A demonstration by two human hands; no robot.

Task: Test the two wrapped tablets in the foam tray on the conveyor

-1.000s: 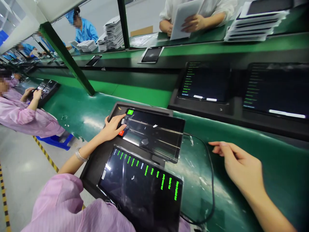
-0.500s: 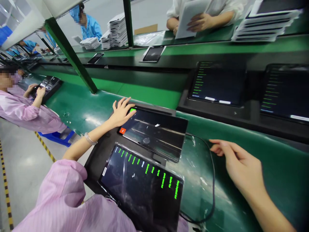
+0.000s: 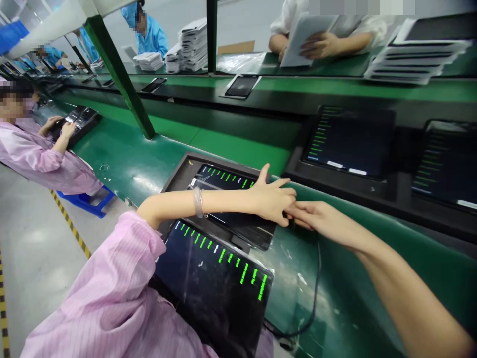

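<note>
A black tablet with green text lines lies in the far part of a dark foam tray. My left hand reaches across it to its right end, with thumb and fingers spread. Against those fingertips, my right hand pinches at the tablet's right edge, where a black cable runs in under the hand. The cable's plug is hidden by my fingers. A second tablet, also with green text, lies nearer to me, under a clear film.
Two more lit tablets lie in a black tray across the green bench. A green post rises at left. Co-workers sit at left and opposite; one person's hand holds a white tablet near stacked tablets.
My left hand has moved right from the tablet's left end to its right end. My right hand has come left to meet it. The far tablet's screen now lists green text.
</note>
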